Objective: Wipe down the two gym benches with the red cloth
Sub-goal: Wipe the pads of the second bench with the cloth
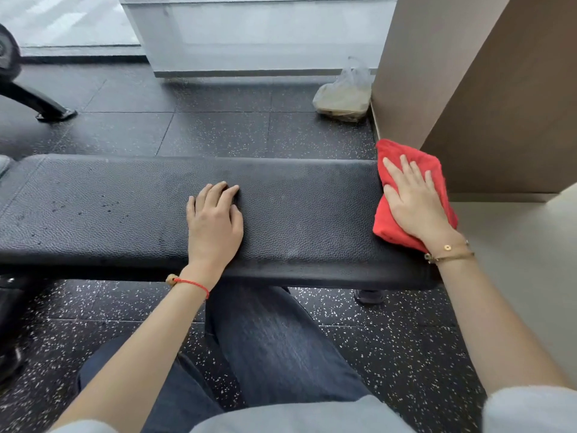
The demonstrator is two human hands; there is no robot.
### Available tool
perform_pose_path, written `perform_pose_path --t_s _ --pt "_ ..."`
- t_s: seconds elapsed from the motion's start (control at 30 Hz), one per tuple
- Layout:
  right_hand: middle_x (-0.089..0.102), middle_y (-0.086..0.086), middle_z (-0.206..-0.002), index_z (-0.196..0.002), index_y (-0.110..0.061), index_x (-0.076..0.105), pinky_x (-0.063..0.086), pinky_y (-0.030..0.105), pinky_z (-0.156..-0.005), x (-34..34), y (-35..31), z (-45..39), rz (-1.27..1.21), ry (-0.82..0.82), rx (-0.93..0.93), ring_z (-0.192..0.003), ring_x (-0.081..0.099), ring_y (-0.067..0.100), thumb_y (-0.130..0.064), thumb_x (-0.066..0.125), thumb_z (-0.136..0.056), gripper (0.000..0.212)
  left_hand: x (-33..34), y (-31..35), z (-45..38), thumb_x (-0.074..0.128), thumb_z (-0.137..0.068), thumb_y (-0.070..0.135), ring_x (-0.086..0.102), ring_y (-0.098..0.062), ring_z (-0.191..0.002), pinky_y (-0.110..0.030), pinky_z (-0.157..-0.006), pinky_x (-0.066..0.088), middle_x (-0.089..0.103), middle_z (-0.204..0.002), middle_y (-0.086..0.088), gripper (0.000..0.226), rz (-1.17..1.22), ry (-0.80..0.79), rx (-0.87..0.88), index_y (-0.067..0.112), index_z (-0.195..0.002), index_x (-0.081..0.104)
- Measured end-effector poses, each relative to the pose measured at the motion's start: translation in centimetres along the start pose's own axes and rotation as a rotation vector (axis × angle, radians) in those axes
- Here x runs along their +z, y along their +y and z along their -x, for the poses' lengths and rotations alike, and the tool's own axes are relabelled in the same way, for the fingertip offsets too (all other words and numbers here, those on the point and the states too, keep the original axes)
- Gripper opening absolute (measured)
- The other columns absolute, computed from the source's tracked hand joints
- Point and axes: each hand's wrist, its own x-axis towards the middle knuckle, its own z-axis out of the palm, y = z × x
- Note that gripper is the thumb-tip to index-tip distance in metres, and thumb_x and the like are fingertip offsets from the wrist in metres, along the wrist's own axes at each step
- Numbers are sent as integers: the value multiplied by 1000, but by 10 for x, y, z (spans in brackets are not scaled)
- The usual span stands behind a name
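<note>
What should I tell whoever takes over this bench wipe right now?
Left hand: flat on the middle of the bench pad, bracing, holding nothing.
Right hand: fingers spread, pressing the red cloth onto the pad's right end, beside the brown wall panel.
Done: cannot tell how much is wiped; the right half looks faintly streaked.
Left: dark droplets remain on the pad's left part, so sweep that way. The second bench is not clearly in view; only a machine leg shows at far left.
</note>
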Motion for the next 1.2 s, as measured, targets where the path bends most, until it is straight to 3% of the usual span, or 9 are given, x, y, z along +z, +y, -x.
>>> perform_pose_path --t_s 0.2,0.37,0.5,0.63,0.73,0.9,1.03,1.2 --pt "8 -1 -163 -153 -38 16 -4 36 -121 9 3 62 6 17 -94 -151 5 19 -40 26 -97 57 1 0 0 49 -96 16 39 -28 -138 -53 -117 23 51 -143 -7 40 1 4 0 14 -135 56" --pt "6 2 -164 -154 -36 14 -6 36 -121 10 -15 4 20 -3 -90 -151 3 18 -34 32 -102 55 1 -1 0 47 -96 18 38 -28 -139 -52 -119 22 50 -144 -6 40 -10 4 1 15 -136 55" --pt "8 4 -164 -155 -32 16 -4 38 -122 20 -72 -30 -7 -53 -161 -151 5 19 -33 33 -101 56 2 -1 0 48 -96 18 39 -27 -139 -52 -119 21 51 -144 -6 40 -3 12 -1 15 -135 55" --pt "12 4 -163 -154 -30 20 0 38 -122 43 -134 7 -5 -56 -422 -151 10 21 -32 37 -100 57 1 -2 0 50 -94 18 41 -25 -138 -48 -119 21 52 -143 -4 39 19 31 -12 16 -133 57" --pt "14 0 -163 -154 -33 20 -2 35 -122 50 -145 33 -21 -90 -559 -150 10 19 -33 38 -99 58 -4 -4 -2 54 -93 16 44 -25 -135 -46 -117 26 55 -139 -3 37 78 42 -24 15 -128 61" --pt "12 -1 -163 -154 -33 18 0 37 -123 50 -152 4 -35 -118 -541 -151 8 18 -33 36 -101 56 -25 -32 7 53 -90 12 51 -23 -126 -42 -112 34 61 -128 -2 34 92 138 -50 15 -122 64" --pt "6 4 -164 -155 -30 15 -4 39 -122 62 -215 -39 -18 -146 -502 -151 4 20 -34 31 -103 54 -44 -74 20 54 -89 10 52 -25 -124 -43 -110 35 62 -125 -3 33 48 185 -123 14 -120 64" --pt "8 4 -164 -155 -29 17 -3 40 -122 86 -295 -1 -21 -175 -692 -151 6 21 -33 34 -102 56 -55 -115 23 56 -88 9 52 -27 -124 -45 -108 35 62 -126 -5 33 -6 212 -187 13 -120 64"
